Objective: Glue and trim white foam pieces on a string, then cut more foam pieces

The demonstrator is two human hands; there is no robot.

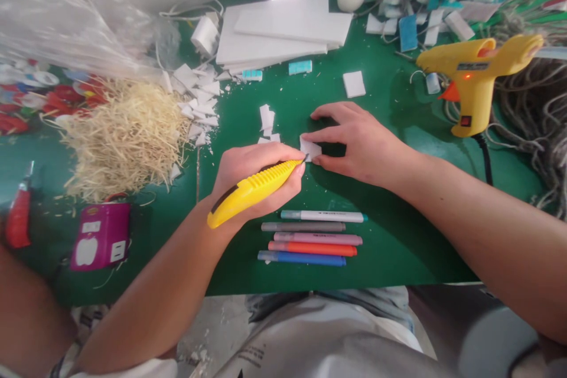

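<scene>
Foam piece: small, white, flat on the green table, mid-scene, between both hands.
Right hand: laid over the piece, fingers spread and pressed down, likely to stop it sliding under the blade.
Left hand: fingers curled tight around a yellow knife, tip touching the piece's left edge.
Pens: five, side by side just below the hands.
Glue gun: propped upright, well apart at right, nozzle off the table.
Offcuts: scattered beside straw.

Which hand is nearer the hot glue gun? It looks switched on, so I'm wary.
Right. The right hand lies left of the glue gun, pinning a white piece; the left hand, gripping a yellow knife, is farther left.
</scene>
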